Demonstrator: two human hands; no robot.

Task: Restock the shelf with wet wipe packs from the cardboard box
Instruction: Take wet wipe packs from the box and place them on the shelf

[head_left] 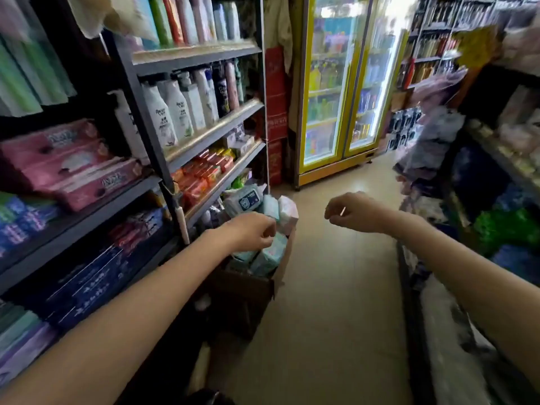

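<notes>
A cardboard box (248,283) is seen on the floor beside the shelf (201,135), filled with wet wipe packs (267,255). The left hand (251,230) is held over the box, its grip curled at a pale teal pack (contact cannot be told). The right hand (355,211) is raised above the aisle floor (336,317), fingers loosely curled, nothing held.

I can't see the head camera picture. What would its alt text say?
In a narrow shop aisle, a person's left hand reaches into a cardboard box of wet wipe packs on the floor, while the right hand hovers loosely curled and holding nothing. Stocked shelves stand at left; a lit drinks fridge stands ahead.
</notes>
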